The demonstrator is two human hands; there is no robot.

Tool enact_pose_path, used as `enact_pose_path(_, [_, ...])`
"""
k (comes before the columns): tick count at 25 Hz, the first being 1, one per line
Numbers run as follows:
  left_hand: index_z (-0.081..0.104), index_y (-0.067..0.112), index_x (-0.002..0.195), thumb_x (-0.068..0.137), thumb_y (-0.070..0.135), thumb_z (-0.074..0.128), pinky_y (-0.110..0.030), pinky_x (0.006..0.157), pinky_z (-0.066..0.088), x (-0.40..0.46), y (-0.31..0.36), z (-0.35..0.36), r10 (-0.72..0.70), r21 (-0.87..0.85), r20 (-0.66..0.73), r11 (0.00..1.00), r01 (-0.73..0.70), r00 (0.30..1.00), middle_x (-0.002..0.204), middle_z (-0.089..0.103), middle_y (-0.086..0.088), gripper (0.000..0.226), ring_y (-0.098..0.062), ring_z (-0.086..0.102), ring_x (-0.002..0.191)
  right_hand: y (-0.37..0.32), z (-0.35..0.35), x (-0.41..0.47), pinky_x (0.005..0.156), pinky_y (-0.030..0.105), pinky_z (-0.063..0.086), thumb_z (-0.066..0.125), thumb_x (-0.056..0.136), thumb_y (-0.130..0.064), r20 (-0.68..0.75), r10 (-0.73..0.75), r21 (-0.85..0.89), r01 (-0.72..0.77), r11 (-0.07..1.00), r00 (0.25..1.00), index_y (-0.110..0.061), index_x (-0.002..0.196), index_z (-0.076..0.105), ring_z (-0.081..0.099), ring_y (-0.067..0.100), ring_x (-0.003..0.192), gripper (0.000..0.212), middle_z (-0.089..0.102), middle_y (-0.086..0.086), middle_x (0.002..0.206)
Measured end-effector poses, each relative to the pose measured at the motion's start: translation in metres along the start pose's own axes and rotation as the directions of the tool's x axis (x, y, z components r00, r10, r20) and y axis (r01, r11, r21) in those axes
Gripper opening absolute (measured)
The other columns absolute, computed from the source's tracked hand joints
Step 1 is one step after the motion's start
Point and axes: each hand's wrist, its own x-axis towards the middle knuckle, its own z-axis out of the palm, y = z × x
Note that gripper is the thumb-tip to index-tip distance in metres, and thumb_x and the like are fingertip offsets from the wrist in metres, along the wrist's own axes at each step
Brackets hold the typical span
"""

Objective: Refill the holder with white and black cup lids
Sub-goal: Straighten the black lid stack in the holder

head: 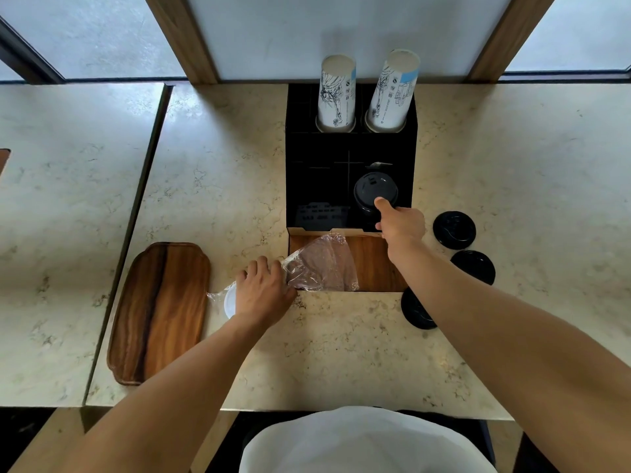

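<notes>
At holder's (348,186) front edge — right hand (401,225), black lids (375,192)

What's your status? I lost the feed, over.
Right hand grips black lid stack in the holder. Left hand holds bagged white lids. Three loose black lids on counter. Nothing in the way.

left grip (263,295) curled, right grip (397,221) pinching

Holder (348,151) behind tray (370,264); board (160,312) to its left, loose lids (454,230) right.
</notes>
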Motion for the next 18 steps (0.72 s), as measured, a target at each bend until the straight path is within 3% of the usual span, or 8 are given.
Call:
enact_pose_path(4, [0.054, 0.008, 0.112, 0.086, 0.056, 0.046, -0.049, 0.085, 0.042, 0.0002, -0.0003, 0.0, 0.004, -0.001, -0.002, 1.0, -0.004, 1.0, 0.108, 0.055, -0.014, 0.055, -0.034, 0.051, 0.099, 0.0026, 0.0015, 0.0021, 0.061, 0.028, 0.047, 0.07, 0.091, -0.046, -0.006, 0.0, -0.06, 0.0, 0.998, 1.0, -0.002, 0.083, 0.072, 0.065, 0.02, 0.068, 0.045, 0.076, 0.015, 0.085])
enact_pose_path(8, [0.055, 0.008, 0.11, 0.086, 0.057, 0.05, -0.048, 0.084, 0.042, 0.0004, -0.0004, 0.0002, 0.008, 0.002, -0.019, 1.0, -0.008, 1.0, 0.107, 0.055, -0.014, 0.055, -0.035, 0.051, 0.097, 0.0008, 0.0029, 0.0023, 0.056, 0.026, 0.044, 0.068, 0.092, -0.043, -0.007, 0.001, -0.079, -0.002, 0.997, 1.0, -0.006, 0.079, 0.071, 0.063, 0.014, 0.057, 0.04, 0.076, 0.012, 0.081])
enact_pose_path(13, [0.054, 0.009, 0.108, 0.086, 0.059, 0.047, -0.048, 0.082, 0.042, 0.0012, 0.0, 0.0011, 0.002, -0.003, -0.031, 1.0, -0.002, 1.0, 0.105, 0.055, -0.013, 0.056, -0.033, 0.051, 0.095, -0.0017, 0.0054, 0.0025, 0.053, 0.025, 0.042, 0.067, 0.094, -0.043, -0.022, 0.047, -0.035, -0.048, 0.998, 0.999, -0.012, 0.073, 0.064, 0.064, 0.016, 0.061, 0.038, 0.076, 0.012, 0.082])
enact_pose_path(18, [0.054, 0.008, 0.107, 0.086, 0.061, 0.049, -0.048, 0.079, 0.043, 0.0018, -0.0009, 0.0036, 0.006, -0.004, -0.049, 1.0, -0.006, 0.999, 0.104, 0.056, -0.013, 0.057, -0.033, 0.051, 0.093, -0.0027, 0.0049, 0.0022, 0.053, 0.024, 0.046, 0.066, 0.094, -0.044, 0.004, 0.093, -0.02, -0.093, 0.995, 0.996, -0.007, 0.109, 0.068, 0.068, 0.015, 0.066, 0.04, 0.076, 0.01, 0.09])
